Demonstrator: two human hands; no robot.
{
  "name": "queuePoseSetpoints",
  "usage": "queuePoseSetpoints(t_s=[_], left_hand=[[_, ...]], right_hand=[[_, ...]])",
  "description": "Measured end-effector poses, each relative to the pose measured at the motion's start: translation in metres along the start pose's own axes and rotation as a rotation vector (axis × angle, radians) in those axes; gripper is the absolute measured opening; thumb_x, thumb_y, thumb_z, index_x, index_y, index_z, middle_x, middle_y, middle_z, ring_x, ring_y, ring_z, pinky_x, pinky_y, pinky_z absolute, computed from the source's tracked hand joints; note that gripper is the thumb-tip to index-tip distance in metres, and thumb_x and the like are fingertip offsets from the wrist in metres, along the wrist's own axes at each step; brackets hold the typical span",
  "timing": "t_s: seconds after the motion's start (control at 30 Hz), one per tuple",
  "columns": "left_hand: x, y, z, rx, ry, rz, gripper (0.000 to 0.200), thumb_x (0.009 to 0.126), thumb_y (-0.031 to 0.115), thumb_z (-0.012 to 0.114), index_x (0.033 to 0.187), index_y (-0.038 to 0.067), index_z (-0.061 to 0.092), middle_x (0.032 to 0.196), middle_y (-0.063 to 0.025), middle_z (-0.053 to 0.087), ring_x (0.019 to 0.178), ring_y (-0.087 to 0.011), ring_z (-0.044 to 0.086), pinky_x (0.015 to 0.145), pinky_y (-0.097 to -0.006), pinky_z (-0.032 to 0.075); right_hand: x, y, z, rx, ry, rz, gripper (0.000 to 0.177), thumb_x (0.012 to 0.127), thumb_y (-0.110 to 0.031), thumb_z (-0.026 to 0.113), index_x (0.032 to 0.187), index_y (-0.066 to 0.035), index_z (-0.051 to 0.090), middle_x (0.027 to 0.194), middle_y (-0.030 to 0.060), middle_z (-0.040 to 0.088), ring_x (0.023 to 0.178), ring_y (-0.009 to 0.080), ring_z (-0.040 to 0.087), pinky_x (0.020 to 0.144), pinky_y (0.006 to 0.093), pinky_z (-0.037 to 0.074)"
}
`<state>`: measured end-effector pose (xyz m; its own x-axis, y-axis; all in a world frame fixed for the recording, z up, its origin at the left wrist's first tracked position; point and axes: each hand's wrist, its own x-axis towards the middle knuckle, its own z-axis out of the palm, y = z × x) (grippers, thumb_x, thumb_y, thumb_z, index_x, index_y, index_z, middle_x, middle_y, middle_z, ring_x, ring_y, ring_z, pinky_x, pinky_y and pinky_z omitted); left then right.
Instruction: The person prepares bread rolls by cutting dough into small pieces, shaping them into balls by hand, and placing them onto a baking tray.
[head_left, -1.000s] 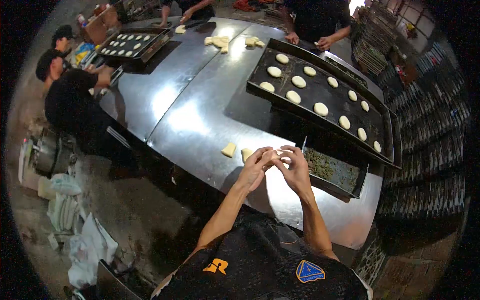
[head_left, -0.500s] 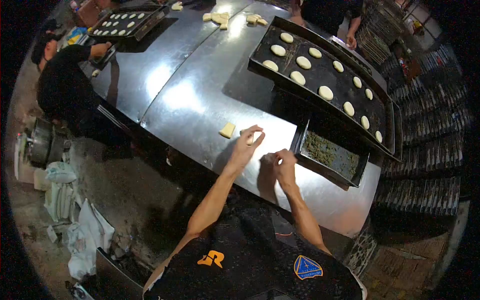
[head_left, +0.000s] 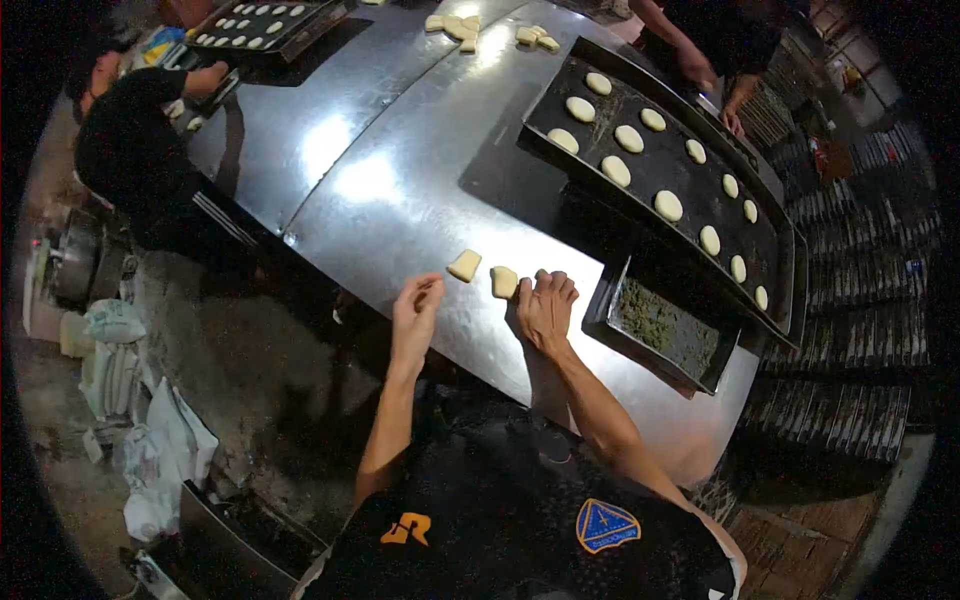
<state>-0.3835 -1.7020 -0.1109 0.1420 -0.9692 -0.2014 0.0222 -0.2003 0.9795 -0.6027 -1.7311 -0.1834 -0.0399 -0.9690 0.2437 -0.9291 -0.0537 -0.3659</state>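
Two pale dough pieces lie on the metal table (head_left: 400, 245) in front of me: a left piece (head_left: 464, 265) and a right piece (head_left: 504, 282). My right hand (head_left: 545, 308) is on the table with its fingers curled, its fingertips at the right edge of the right piece; whether it grips anything is hidden. To the left and nearer my body, my left hand (head_left: 417, 312) is raised over the table edge, its fingers bent together; what they hold, if anything, cannot be made out. A metal container (head_left: 612, 312) of green crumbly filling (head_left: 650, 312) stands right of my right hand.
A large dark tray (head_left: 640, 195) with several dough rounds stands at the right, beyond the filling. More dough pieces (head_left: 455, 28) lie at the far side. One co-worker (head_left: 130, 150) is at the left near another tray (head_left: 290, 45); another person's hands (head_left: 735, 105) are at the far right.
My left hand has moved left, away from the right dough piece. My right hand has moved left and up to that piece. The far-right person's hands have moved over the tray's far side.
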Motion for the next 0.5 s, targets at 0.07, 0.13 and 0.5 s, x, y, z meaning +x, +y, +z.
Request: queuePoseSetpoints(t_s=[0.07,0.13,0.5], left_hand=[[0.014,-0.001,0.021,0.047,-0.083,0.072,0.032,0.092,0.030,0.061,0.109,0.004,0.064,0.099,-0.0064,0.062,0.092,-0.0163,0.056,0.079,-0.0283,0.045],[0.042,-0.034,0.044,0.241,-0.192,0.218,0.032,0.090,0.027,0.062,0.108,0.001,0.064,0.099,-0.0122,0.063,0.093,-0.0227,0.057,0.086,-0.0345,0.043],[0.040,-0.058,0.095,0.562,-0.380,0.285,0.028,0.088,0.016,0.064,0.107,-0.002,0.053,0.101,-0.0195,0.055,0.091,-0.0339,0.055,0.075,-0.0420,0.047]], right_hand=[[0.003,-0.001,-0.002,0.041,-0.022,-0.029,0.034,0.090,-0.029,0.046,0.104,0.000,0.056,0.101,0.0206,0.048,0.094,0.0331,0.043,0.083,0.0480,0.034],[0.008,0.008,-0.007,0.086,-0.084,-0.001,0.032,0.090,-0.025,0.045,0.106,0.001,0.054,0.105,0.0223,0.050,0.094,0.0345,0.046,0.080,0.0484,0.039],[0.004,0.051,-0.171,0.592,-0.347,0.225,0.033,0.079,-0.029,0.073,0.096,-0.002,0.068,0.090,0.0126,0.066,0.085,0.0236,0.062,0.075,0.0364,0.049]])
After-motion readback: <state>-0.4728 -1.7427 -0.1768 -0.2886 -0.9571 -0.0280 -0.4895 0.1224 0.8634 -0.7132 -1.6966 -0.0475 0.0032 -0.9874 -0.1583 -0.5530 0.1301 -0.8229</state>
